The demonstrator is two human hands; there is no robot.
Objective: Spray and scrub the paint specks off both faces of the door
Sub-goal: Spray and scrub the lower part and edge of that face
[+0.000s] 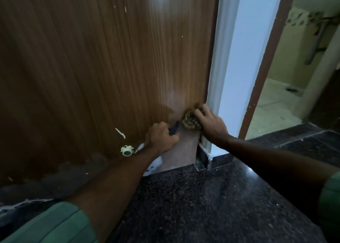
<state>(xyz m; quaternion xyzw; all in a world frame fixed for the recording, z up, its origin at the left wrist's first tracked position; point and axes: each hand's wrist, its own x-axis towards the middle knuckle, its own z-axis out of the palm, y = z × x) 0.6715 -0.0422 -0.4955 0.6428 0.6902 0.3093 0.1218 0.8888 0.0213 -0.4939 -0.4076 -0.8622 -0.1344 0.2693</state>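
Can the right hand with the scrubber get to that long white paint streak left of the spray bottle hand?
Probably not directly: the left hand, gripping the spray bottle, sits between the right hand and the streak.

spray bottle point(153, 166) body mostly hidden behind left forearm, only black nozzle and white base show beside the door point(92, 68); scrub pad point(190, 121) motion-blurred, half covered by right hand point(211, 124); door's top and left cut off by frame
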